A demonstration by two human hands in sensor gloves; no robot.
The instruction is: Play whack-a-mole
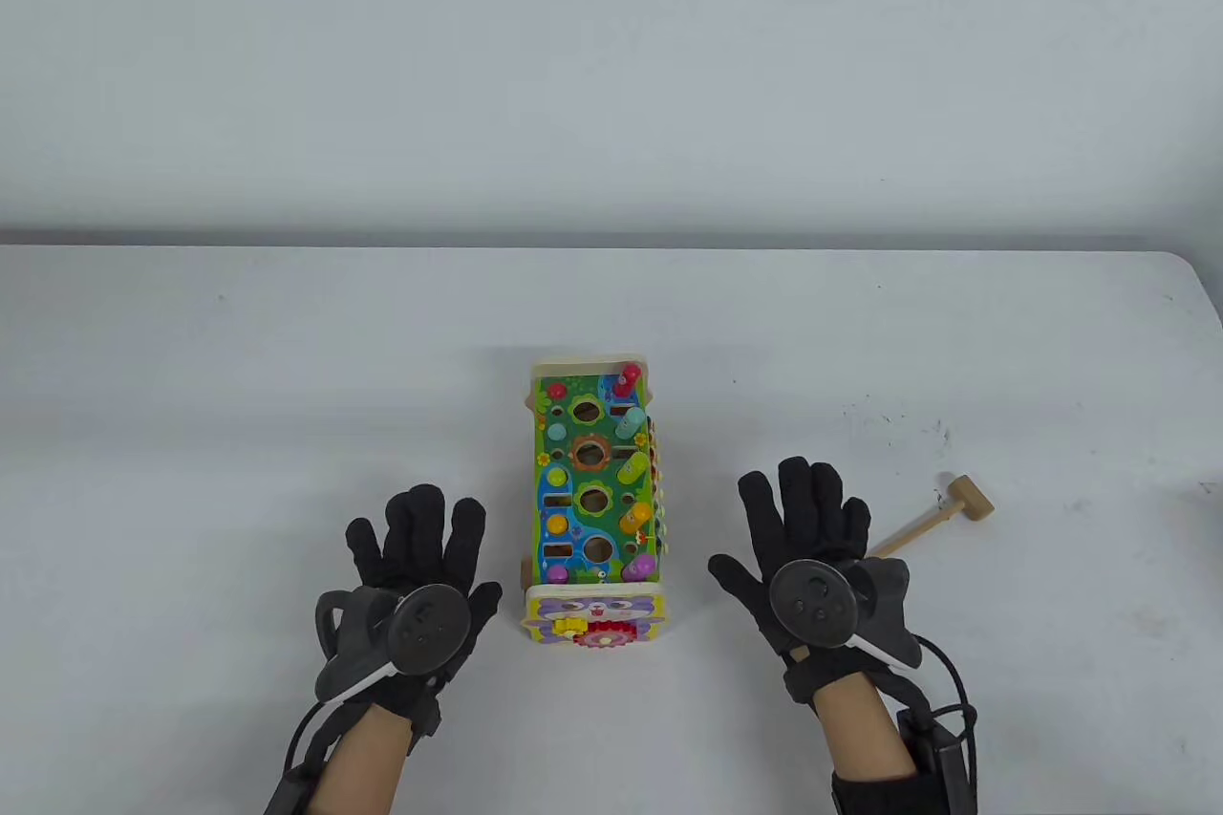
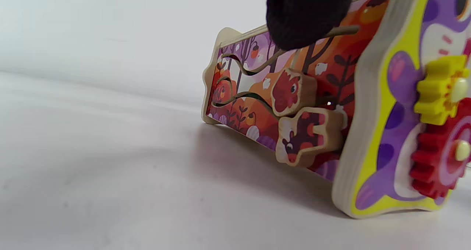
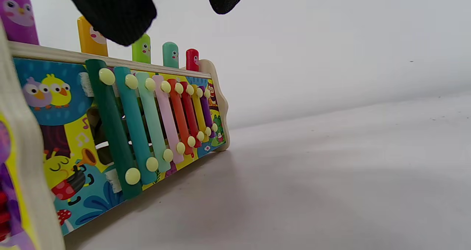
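Painted wooden toy box [image 1: 592, 495], bare wooden mallet [image 1: 941, 517]

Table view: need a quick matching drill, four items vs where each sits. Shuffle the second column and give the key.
Items:
1. wooden hammer
2. toy box
3. left hand
4. right hand

Places:
A. middle of the table, between the hands
B. right of the toy box, open, holding nothing
C. far right on the table, beyond the right hand
D. left of the toy box, open, holding nothing

Pairs: 1-C, 2-A, 3-D, 4-B
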